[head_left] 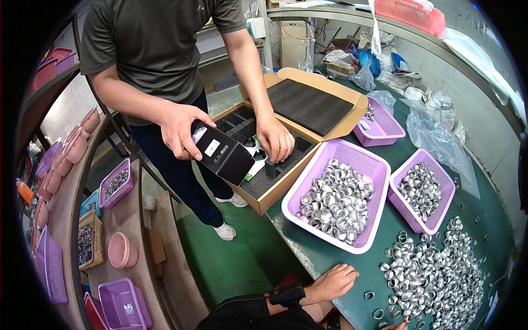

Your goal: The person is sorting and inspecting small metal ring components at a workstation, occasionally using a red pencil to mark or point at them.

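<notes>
Green tabletop (330,258) is carrying a loose heap of small silver metal rings (434,269); the left hand (333,281) is resting open-fingered on its edge just beside them, while the right hand (397,325), barely showing at the lower rim, cannot be judged. Behind, a lilac plastic basket (379,181) is holding more rings.

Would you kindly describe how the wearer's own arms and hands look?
The left hand is bare, with a black strapped device on the wrist and a black sleeve behind it. Only the fingertips of the right hand show at the lower edge.
</notes>
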Available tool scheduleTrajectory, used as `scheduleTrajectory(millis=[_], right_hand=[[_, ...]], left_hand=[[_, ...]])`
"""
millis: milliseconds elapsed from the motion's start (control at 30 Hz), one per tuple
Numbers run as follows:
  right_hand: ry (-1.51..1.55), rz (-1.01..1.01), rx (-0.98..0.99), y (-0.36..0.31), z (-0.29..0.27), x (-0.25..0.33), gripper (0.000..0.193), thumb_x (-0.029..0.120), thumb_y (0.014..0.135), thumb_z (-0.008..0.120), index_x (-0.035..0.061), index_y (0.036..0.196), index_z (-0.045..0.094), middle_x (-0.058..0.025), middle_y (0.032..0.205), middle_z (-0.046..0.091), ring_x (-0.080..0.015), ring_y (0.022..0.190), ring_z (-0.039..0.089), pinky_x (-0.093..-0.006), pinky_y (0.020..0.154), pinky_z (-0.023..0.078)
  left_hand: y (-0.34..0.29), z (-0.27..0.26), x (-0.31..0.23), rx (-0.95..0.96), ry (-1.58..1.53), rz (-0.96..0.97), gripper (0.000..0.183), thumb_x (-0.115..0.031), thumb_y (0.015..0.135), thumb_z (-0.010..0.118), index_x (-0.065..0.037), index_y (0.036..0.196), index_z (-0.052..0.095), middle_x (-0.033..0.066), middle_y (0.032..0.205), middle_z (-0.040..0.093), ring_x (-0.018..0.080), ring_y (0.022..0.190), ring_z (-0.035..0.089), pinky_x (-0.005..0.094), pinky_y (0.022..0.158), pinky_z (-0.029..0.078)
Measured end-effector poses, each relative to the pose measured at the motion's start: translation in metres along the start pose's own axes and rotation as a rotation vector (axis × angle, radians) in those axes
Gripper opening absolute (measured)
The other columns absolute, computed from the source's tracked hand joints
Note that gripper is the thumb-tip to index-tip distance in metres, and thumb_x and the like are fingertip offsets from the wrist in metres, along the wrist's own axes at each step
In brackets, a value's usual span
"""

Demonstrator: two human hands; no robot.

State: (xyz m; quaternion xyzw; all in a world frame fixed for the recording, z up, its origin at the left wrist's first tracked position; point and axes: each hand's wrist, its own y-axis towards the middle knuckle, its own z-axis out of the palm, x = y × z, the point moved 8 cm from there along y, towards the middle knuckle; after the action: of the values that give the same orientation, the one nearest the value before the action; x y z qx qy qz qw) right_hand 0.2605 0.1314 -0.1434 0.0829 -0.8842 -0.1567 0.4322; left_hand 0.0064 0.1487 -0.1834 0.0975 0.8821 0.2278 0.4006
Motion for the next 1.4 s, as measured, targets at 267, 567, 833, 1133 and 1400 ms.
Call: scheduleTrajectory(millis=[267,567,833,1133,1400], right_hand=[[-0.028,-0.031,0.003,0.002,0.002,0.011,0.039,0.018,0.093,0.041,-0.0006,0.061,0.052,-0.0062,0.054,0.056,-0.0142,0.046,0.048,-0.0271,0.048,0.038],[-0.045,-0.014,0.001,0.001,0.004,0.004,0.040,0.021,0.093,0.042,0.0005,0.060,0.053,-0.0054,0.054,0.056,-0.0148,0.045,0.048,-0.0277,0.047,0.038],[-0.048,0.009,0.007,0.003,0.005,0.007,0.039,0.020,0.092,0.043,0.0002,0.061,0.054,-0.0061,0.054,0.056,-0.0150,0.046,0.048,-0.0279,0.048,0.038],[0.040,-0.039,0.000,0.004,0.007,0.006,0.036,0.022,0.094,0.040,-0.0012,0.069,0.052,-0.0075,0.057,0.055,-0.0142,0.049,0.047,-0.0266,0.050,0.038],[-0.078,-0.048,0.105,-0.001,0.016,-0.016,0.011,0.008,0.087,0.053,-0.0012,0.094,0.053,-0.0091,0.080,0.057,-0.0122,0.066,0.054,-0.0237,0.061,0.045]], left_hand=[[0.002,-0.003,0.001,-0.009,0.014,0.016,0.016,-0.005,0.077,0.054,0.003,0.091,0.056,0.0107,0.085,0.051,0.0246,0.080,0.050,0.0336,0.073,0.041],[0.000,-0.001,0.002,-0.007,0.009,0.011,0.016,-0.005,0.076,0.054,0.003,0.090,0.056,0.0107,0.084,0.051,0.0246,0.080,0.050,0.0336,0.072,0.042],[0.000,-0.003,-0.001,-0.012,0.016,0.014,0.016,-0.005,0.076,0.054,0.003,0.090,0.055,0.0113,0.084,0.051,0.0248,0.079,0.049,0.0337,0.073,0.041],[0.001,-0.005,0.000,-0.032,0.002,0.013,0.017,-0.005,0.075,0.054,0.003,0.090,0.055,0.0112,0.085,0.051,0.0249,0.080,0.049,0.0336,0.073,0.041],[-0.002,-0.006,-0.002,-0.050,0.023,0.027,0.015,-0.005,0.075,0.055,0.002,0.088,0.056,0.0102,0.084,0.052,0.0245,0.080,0.051,0.0339,0.073,0.042]])
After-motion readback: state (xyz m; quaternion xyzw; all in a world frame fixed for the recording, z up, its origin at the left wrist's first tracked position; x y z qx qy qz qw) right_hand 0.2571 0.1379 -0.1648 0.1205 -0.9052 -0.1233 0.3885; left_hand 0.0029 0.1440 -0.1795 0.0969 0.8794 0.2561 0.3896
